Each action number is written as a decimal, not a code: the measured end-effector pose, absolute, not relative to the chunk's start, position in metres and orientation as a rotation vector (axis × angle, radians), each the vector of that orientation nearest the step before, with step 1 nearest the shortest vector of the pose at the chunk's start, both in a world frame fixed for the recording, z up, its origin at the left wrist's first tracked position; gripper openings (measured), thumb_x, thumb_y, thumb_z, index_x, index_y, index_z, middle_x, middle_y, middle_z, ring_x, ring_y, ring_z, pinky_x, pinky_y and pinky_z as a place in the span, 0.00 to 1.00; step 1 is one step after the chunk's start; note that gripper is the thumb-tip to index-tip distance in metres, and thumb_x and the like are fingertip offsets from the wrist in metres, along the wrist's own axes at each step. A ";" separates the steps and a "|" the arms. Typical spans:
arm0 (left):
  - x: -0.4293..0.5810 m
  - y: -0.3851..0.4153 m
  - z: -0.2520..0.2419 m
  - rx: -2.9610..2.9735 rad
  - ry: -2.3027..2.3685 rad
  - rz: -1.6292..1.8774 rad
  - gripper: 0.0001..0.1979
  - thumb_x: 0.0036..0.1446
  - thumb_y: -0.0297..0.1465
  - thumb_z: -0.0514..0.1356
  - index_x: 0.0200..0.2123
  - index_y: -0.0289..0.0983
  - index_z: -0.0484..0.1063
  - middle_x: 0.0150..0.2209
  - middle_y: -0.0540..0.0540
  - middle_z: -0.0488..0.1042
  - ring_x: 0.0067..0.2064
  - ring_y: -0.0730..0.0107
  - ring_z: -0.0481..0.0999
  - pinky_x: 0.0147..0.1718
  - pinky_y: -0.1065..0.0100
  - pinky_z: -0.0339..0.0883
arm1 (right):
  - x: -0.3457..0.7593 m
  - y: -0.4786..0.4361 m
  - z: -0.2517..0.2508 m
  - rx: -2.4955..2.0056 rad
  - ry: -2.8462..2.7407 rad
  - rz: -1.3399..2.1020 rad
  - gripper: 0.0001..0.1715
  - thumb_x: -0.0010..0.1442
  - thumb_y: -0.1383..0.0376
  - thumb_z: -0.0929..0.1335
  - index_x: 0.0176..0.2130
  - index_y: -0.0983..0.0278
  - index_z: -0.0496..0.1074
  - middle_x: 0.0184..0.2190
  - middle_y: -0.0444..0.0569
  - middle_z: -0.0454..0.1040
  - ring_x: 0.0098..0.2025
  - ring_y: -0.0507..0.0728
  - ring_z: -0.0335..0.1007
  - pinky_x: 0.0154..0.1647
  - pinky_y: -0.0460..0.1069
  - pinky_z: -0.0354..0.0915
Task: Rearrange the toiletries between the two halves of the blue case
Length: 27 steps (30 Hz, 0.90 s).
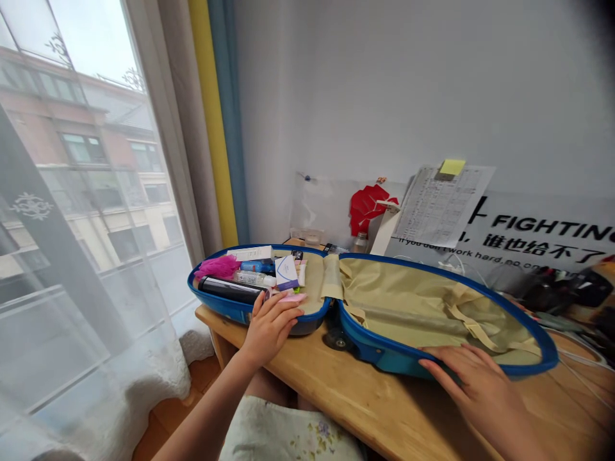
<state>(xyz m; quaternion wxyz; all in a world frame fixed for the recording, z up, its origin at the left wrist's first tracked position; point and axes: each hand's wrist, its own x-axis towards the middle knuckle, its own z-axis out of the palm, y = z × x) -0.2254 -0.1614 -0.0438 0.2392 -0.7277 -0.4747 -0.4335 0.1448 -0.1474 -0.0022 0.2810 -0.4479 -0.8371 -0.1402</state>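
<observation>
A blue suitcase (521, 312) lies opened flat, its two halves side by side. Over the front rim of the left half rests my left hand (273, 325), fingers stretched out beside a pink item (293, 298). That half also holds a black cylinder (230, 289), a magenta mesh puff (216, 266), a clear bottle (254, 278), a blue bottle (257, 266), a white-and-purple box (287, 272) and a long white box (252, 253). My right hand (475, 378) grips the front rim of the right half. Inside it are beige lining and a strap with a buckle (478, 331).
The suitcase stands on a wooden desk (331, 384) against a wall. Behind it are a clipped paper sheet (442, 205), a small glass bottle (360, 242) and a lettered poster (538, 224). Cables (583, 352) and dark clutter fill the right. Sheer curtains (96, 288) hang left.
</observation>
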 end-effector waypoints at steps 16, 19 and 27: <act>-0.306 -0.148 -0.038 -2.110 -1.526 -0.983 0.16 0.64 0.34 0.47 0.44 0.43 0.74 0.51 0.47 0.76 0.62 0.61 0.63 0.64 0.50 0.42 | 0.055 -0.180 0.003 -1.048 -2.227 -0.570 0.18 0.67 0.61 0.59 0.33 0.59 0.75 0.29 0.45 0.79 0.30 0.53 0.74 0.37 0.50 0.64; -0.309 -0.149 -0.035 -2.138 -1.570 -0.962 0.18 0.65 0.35 0.44 0.45 0.43 0.74 0.52 0.47 0.75 0.62 0.62 0.64 0.63 0.50 0.44 | 0.062 -0.181 0.002 -1.018 -2.219 -0.570 0.16 0.66 0.62 0.59 0.38 0.60 0.74 0.34 0.44 0.80 0.35 0.52 0.75 0.43 0.51 0.63; -0.303 -0.138 0.000 -2.086 -1.590 -0.988 0.20 0.63 0.41 0.45 0.44 0.41 0.74 0.48 0.44 0.77 0.53 0.59 0.72 0.56 0.56 0.59 | 0.166 -0.166 -0.023 -1.215 -2.041 -0.671 0.23 0.65 0.56 0.57 0.53 0.59 0.69 0.49 0.49 0.76 0.55 0.60 0.68 0.59 0.60 0.54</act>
